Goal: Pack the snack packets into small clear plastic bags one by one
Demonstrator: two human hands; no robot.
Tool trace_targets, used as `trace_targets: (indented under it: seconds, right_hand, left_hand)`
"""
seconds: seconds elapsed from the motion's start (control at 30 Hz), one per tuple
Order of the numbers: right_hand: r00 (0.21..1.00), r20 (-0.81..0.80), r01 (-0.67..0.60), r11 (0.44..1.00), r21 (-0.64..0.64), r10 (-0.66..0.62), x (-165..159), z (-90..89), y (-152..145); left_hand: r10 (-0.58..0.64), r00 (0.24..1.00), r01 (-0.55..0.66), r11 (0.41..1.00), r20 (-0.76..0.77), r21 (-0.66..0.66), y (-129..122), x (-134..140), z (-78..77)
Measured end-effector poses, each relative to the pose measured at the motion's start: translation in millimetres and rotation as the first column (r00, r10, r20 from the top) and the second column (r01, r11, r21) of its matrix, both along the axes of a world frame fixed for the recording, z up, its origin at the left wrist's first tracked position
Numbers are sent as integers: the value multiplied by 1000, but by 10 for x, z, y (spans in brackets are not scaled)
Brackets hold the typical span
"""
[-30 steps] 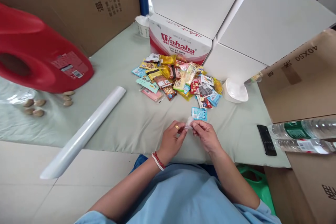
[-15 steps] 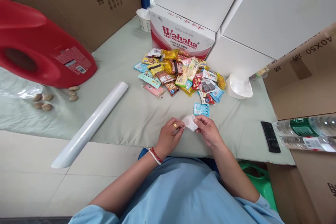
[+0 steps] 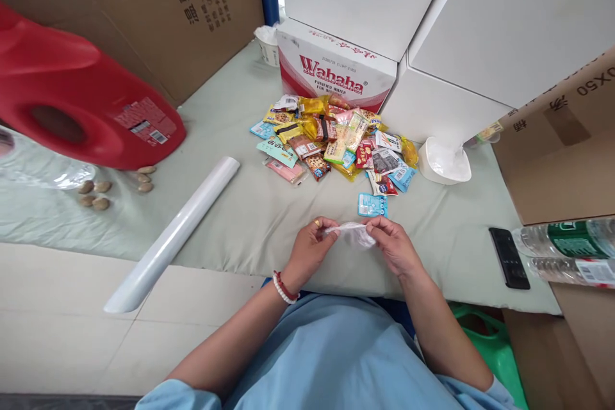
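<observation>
A thin, translucent plastic bag (image 3: 360,235) is stretched between my two hands above the near edge of the covered table. My left hand (image 3: 310,251) pinches one end of it between thumb and fingers. At the other end, the fingers of my right hand (image 3: 394,247) are closed on it. The bag's middle sags loosely, and its full shape cannot be made out. Just beyond it lies a small blue snack packet (image 3: 372,205). Farther back spreads a pile of wrapped snacks (image 3: 331,134) in mixed colours.
Behind the pile stands a Wahaha carton (image 3: 336,67). A white bowl (image 3: 444,163) holding white plastic sits right of it. On the left are a white roll (image 3: 175,234), a red jug (image 3: 96,96) and several brown nuts (image 3: 100,203). A phone (image 3: 509,257) and bottles (image 3: 567,240) lie right.
The plastic bag was a crumpled bunch and is now drawn out between my hands, which have moved slightly apart. The camera view has shifted a little.
</observation>
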State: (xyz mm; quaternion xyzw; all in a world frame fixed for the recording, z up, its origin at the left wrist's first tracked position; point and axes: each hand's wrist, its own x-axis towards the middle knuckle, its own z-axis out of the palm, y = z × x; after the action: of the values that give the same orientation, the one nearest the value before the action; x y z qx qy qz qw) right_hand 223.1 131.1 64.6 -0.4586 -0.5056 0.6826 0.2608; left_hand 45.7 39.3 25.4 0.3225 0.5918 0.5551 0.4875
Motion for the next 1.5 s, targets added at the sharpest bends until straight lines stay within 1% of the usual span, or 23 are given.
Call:
trace_targets:
  seconds: [0.1, 0.2, 0.27, 0.33, 0.37, 0.4, 0.43, 0.47, 0.53, 0.6, 0.63, 0.67, 0.7, 0.8, 0.87, 1.0, 1.1, 1.13, 1.2, 1.27, 1.33, 1.4, 1.5]
  right_hand:
    - [1000, 13, 3, 999, -37, -2, 47, 17, 38]
    - [1000, 0, -16, 996, -91, 16, 47, 19, 60]
    - [999, 12, -50, 994, -94, 52, 50, 7, 67]
    - [996, 66, -57, 998, 11, 56, 68, -4, 60]
    - [994, 105, -45, 992, 115, 33, 83, -1, 50]
    - [990, 139, -36, 969, 243, 1, 100, 11, 36]
    - [986, 162, -42, 923, 382, -23, 116, 30, 19]
    - [983, 184, -77, 858, 508, -21, 129, 56, 0]
    - [958, 273, -253, 704, 664, 86, 138, 108, -36]
    - [889, 400, -453, 565, 689, 225, 124, 132, -63]
    - [853, 450, -518, 525, 675, 264, 113, 127, -72]
    - [833, 477, -550, 516, 657, 280, 102, 112, -77]
    - [830, 480, -553, 534, 640, 284, 94, 92, -80]
    - [872, 412, -473, 669, 574, 264, 92, 28, -87]
    - [888, 361, -444, 732, 517, 284, 102, 4, -95]
    - [889, 292, -453, 778, 436, 354, 114, -23, -120]
    - [938, 240, -332, 846, 418, 250, 94, -41, -150]
    - [951, 239, -283, 858, 429, 195, 79, -43, -163]
    - [960, 260, -226, 847, 481, 109, 39, -38, -195]
    - [957, 275, -228, 815, 533, 88, -8, -23, -229]
    - [957, 271, -243, 801, 548, 105, -45, -5, -256]
    - [962, 248, -234, 822, 519, 118, -60, 7, -270]
    - [977, 184, -176, 903, 391, 111, -26, 6, -268]
  left_hand:
    - [72, 983, -71, 997, 167, -9, 29, -29, 46]
    - [125, 926, -124, 992, 357, -27, 75, -24, 121]
    - [138, 883, -132, 990, 448, -45, 97, -31, 163]
    - [170, 864, -161, 985, 473, -61, 107, -48, 186]
    - [193, 862, -183, 981, 470, -68, 107, -57, 189]
    - [217, 861, -206, 976, 461, -75, 106, -64, 189]
    - [238, 860, -226, 971, 451, -81, 105, -68, 187]
    - [251, 861, -238, 967, 442, -86, 104, -70, 184]
    - [250, 863, -234, 968, 439, -91, 106, -68, 179]
    - [231, 864, -213, 973, 447, -91, 114, -68, 176]
    - [226, 863, -209, 974, 451, -89, 120, -70, 172]
    - [228, 861, -211, 974, 454, -88, 126, -76, 166]
    - [233, 859, -216, 972, 455, -89, 132, -85, 155]
    - [262, 845, -241, 965, 466, -105, 137, -124, 102]
    - [281, 826, -254, 960, 488, -122, 132, -152, 59]
    - [310, 789, -285, 950, 531, -130, 109, -177, 24]
    - [347, 805, -308, 938, 481, -160, 60, -132, 63]
    - [358, 833, -314, 934, 423, -172, 36, -101, 83]
    - [332, 905, -289, 938, 264, -190, -16, -24, 124]
    - [218, 966, -188, 961, 138, -203, -56, 54, 157]
    - [91, 990, -70, 979, 104, -190, -75, 104, 181]
    - [41, 992, -21, 987, 122, -158, -77, 113, 206]
    - [6, 986, 18, 990, 168, -143, -81, 85, 268]
